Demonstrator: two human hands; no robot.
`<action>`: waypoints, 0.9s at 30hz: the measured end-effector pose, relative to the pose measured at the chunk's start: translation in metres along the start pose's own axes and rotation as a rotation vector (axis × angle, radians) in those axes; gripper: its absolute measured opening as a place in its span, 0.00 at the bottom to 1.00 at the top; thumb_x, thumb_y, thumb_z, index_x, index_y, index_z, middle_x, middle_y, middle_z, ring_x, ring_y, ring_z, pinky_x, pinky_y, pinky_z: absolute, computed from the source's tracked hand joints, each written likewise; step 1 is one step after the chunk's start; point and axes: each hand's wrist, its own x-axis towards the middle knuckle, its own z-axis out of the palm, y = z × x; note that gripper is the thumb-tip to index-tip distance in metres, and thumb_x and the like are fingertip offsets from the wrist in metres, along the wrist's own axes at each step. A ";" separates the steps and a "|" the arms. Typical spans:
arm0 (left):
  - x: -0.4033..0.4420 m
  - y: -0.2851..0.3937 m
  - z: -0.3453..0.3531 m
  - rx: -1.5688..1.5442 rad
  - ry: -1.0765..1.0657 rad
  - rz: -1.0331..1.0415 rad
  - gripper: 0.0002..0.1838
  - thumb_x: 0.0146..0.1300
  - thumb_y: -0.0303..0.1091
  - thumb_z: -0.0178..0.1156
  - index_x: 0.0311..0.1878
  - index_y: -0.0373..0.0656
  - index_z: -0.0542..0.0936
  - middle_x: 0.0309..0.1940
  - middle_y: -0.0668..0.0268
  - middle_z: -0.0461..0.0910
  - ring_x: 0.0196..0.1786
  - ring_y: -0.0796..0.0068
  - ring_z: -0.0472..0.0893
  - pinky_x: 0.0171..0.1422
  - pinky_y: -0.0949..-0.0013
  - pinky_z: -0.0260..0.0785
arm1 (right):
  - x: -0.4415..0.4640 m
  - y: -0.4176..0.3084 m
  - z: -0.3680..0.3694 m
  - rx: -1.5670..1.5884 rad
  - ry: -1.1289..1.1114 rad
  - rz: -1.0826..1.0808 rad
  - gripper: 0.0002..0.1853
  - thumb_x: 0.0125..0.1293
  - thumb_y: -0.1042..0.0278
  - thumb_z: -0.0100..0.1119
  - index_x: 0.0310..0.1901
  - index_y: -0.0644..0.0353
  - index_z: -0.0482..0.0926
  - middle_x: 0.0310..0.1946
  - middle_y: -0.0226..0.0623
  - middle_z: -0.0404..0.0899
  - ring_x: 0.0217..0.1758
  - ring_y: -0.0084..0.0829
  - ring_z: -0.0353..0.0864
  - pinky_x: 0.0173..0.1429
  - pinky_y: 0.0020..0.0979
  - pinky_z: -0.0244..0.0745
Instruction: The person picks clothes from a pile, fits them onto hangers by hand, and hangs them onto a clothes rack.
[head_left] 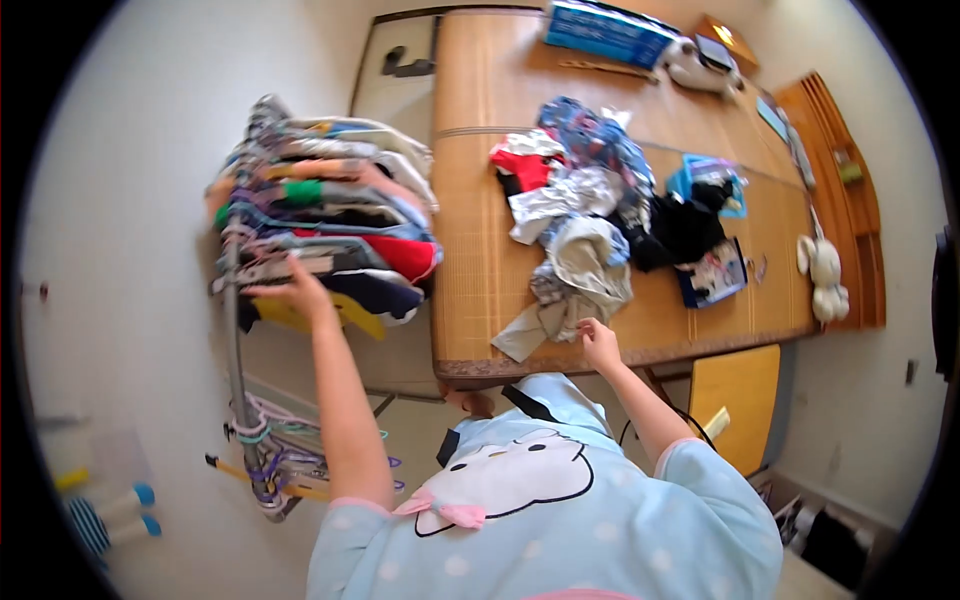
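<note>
My left hand (298,294) reaches to the clothes rack (234,330), its fingers stretched out and apart by the hangers. Around it hang a dark navy garment (372,292), a red garment (402,256) and a yellow garment (355,316). Whether the fingers touch a hanger is hard to make out. My right hand (600,345) is at the near edge of the mat-covered bed (475,250), fingers curled on the edge of a beige garment (590,265). That garment lies crumpled at the near end of a clothes pile (575,190).
On the bed lie a black garment (688,225), a blue basket (682,180), a dark blue box (712,280) and a white plush toy (826,275). A blue package (610,35) is at the far end. Spare hangers (300,470) hang low on the rack; a yellow chair (735,400) stands right.
</note>
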 end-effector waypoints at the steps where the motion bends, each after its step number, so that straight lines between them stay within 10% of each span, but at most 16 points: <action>1: 0.002 -0.015 0.004 0.031 0.051 0.068 0.58 0.62 0.48 0.62 0.73 0.33 0.27 0.74 0.37 0.41 0.75 0.48 0.53 0.77 0.60 0.47 | -0.005 0.010 -0.007 -0.055 0.003 0.093 0.13 0.59 0.73 0.58 0.46 0.61 0.78 0.37 0.44 0.83 0.40 0.42 0.83 0.47 0.37 0.78; 6: -0.096 -0.016 -0.015 0.012 0.117 0.142 0.51 0.62 0.39 0.64 0.73 0.33 0.38 0.72 0.46 0.43 0.72 0.51 0.55 0.74 0.50 0.47 | 0.022 0.044 0.000 -0.242 0.104 0.212 0.34 0.54 0.68 0.66 0.63 0.51 0.65 0.57 0.45 0.72 0.60 0.45 0.71 0.63 0.42 0.68; 9: -0.187 -0.005 -0.032 0.182 -0.392 0.352 0.43 0.62 0.32 0.62 0.72 0.36 0.46 0.69 0.51 0.51 0.70 0.56 0.57 0.69 0.53 0.54 | 0.061 0.000 -0.004 -0.380 0.117 0.186 0.49 0.50 0.67 0.70 0.72 0.41 0.53 0.67 0.39 0.61 0.70 0.47 0.57 0.69 0.48 0.58; 13: -0.273 -0.010 -0.021 0.126 -0.929 0.212 0.38 0.60 0.28 0.62 0.71 0.41 0.55 0.67 0.56 0.58 0.67 0.61 0.62 0.62 0.59 0.61 | 0.120 0.017 0.012 -0.470 0.016 0.178 0.38 0.52 0.68 0.67 0.66 0.46 0.65 0.59 0.42 0.72 0.64 0.46 0.68 0.65 0.44 0.65; 15: -0.289 -0.022 -0.011 0.140 -1.022 0.162 0.38 0.59 0.29 0.63 0.71 0.42 0.56 0.66 0.57 0.60 0.66 0.61 0.65 0.59 0.60 0.64 | 0.144 0.028 0.022 -0.038 0.065 0.358 0.23 0.55 0.69 0.63 0.56 0.54 0.76 0.45 0.44 0.81 0.52 0.47 0.78 0.57 0.41 0.72; 16: -0.292 -0.027 -0.003 0.157 -1.268 0.071 0.38 0.58 0.30 0.65 0.70 0.43 0.58 0.66 0.58 0.60 0.65 0.61 0.67 0.57 0.61 0.67 | 0.148 0.028 0.031 0.126 0.346 0.081 0.13 0.58 0.71 0.58 0.45 0.59 0.81 0.31 0.46 0.81 0.39 0.43 0.82 0.49 0.37 0.75; 20: -0.300 -0.011 0.031 0.059 -1.703 -0.093 0.46 0.53 0.34 0.71 0.71 0.42 0.55 0.69 0.59 0.58 0.65 0.61 0.68 0.56 0.62 0.71 | 0.117 -0.081 -0.042 0.989 0.161 0.006 0.12 0.70 0.73 0.51 0.52 0.61 0.77 0.43 0.35 0.82 0.44 0.25 0.79 0.50 0.23 0.72; 22: -0.309 0.026 0.046 -0.001 -1.665 -0.129 0.53 0.50 0.34 0.74 0.73 0.43 0.49 0.69 0.58 0.57 0.68 0.63 0.65 0.62 0.61 0.69 | 0.080 -0.132 -0.092 1.312 0.073 -0.008 0.14 0.73 0.71 0.49 0.57 0.61 0.74 0.51 0.33 0.79 0.50 0.25 0.78 0.55 0.23 0.71; 24: -0.318 0.054 0.064 -0.150 -1.414 0.302 0.56 0.48 0.34 0.74 0.75 0.43 0.46 0.69 0.53 0.58 0.66 0.57 0.69 0.72 0.60 0.59 | 0.044 -0.160 -0.129 1.500 0.011 -0.064 0.18 0.73 0.69 0.49 0.62 0.60 0.70 0.59 0.38 0.74 0.60 0.31 0.75 0.65 0.34 0.69; 27: -0.317 0.119 0.085 -0.659 -1.399 0.022 0.51 0.51 0.29 0.70 0.74 0.42 0.49 0.68 0.55 0.61 0.66 0.60 0.68 0.72 0.61 0.58 | 0.003 -0.171 -0.161 1.706 -0.117 -0.161 0.22 0.74 0.65 0.47 0.67 0.58 0.64 0.63 0.38 0.70 0.65 0.36 0.70 0.68 0.43 0.66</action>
